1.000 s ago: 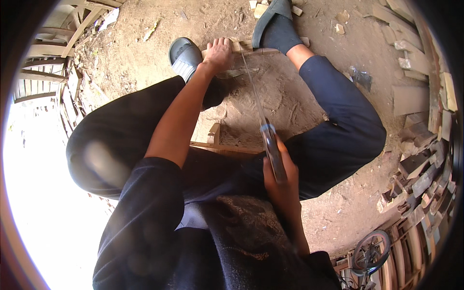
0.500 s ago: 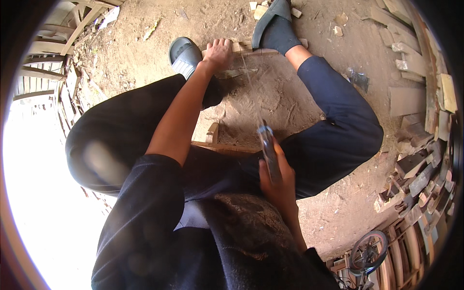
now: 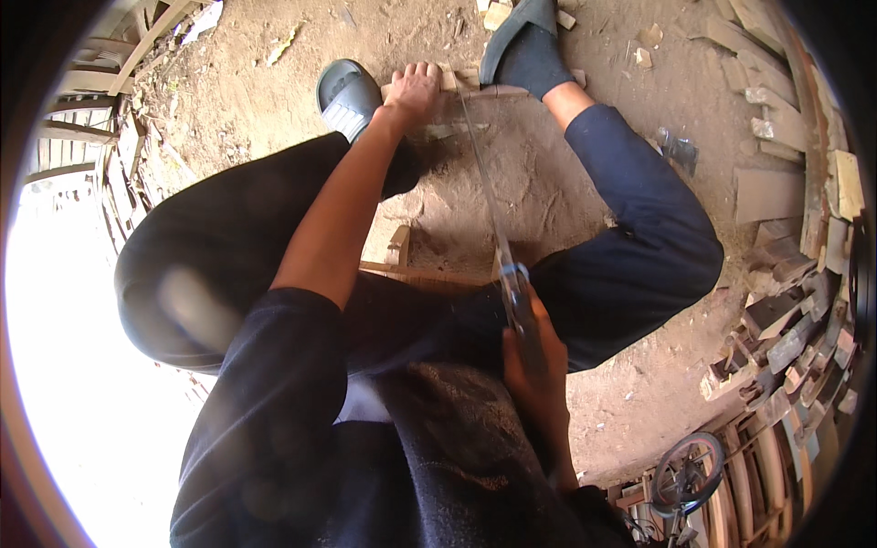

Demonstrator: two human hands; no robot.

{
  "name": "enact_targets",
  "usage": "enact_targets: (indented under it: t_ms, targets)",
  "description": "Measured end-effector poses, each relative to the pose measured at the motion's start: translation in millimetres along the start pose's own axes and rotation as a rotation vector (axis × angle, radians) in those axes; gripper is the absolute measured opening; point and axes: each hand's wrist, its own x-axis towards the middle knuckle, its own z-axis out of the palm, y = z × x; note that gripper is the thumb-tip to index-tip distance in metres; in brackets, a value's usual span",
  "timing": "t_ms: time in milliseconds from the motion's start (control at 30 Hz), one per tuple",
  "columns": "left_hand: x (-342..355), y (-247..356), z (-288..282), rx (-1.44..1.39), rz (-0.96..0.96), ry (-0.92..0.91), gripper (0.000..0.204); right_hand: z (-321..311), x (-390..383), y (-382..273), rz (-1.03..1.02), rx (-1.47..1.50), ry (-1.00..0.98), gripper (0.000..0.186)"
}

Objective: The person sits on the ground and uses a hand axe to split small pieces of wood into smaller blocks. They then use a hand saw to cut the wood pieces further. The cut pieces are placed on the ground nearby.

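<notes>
Between my feet a narrow strip of wood (image 3: 501,91) lies low over the dirt. My left hand (image 3: 416,89) grips it from above, fingers closed over its far edge, beside the sandalled left foot. A handsaw (image 3: 487,188) runs from that wood back toward my lap, its thin blade tip meeting the strip just right of my left hand. Closed round the saw's dark handle is my right hand (image 3: 537,352), in front of my right thigh. The underside of the wood and how it is supported are hidden.
A wooden seat edge (image 3: 429,276) with a small upright block (image 3: 399,245) shows between my thighs. Stacked wood offcuts (image 3: 786,338) line the right side. A bicycle wheel (image 3: 687,473) stands at lower right. Small wood scraps (image 3: 498,15) lie beyond my right foot.
My right hand has drawn the saw back toward me and slightly right, bringing the blade tip nearer the wood. My left hand has stayed on the wood.
</notes>
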Motion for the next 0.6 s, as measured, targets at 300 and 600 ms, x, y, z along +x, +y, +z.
enact_targets:
  t_ms: [300,600]
  targets:
    - [-6.2,7.1,-11.8,-0.003,-0.022,0.02,0.049,-12.1,-4.7,-10.9,-0.042,-0.028,0.027,0.05]
    - [0.6,3.5,0.5,-0.004,-0.034,-0.013,0.053,1.0,9.4,1.6,-0.121,0.024,0.072,0.049]
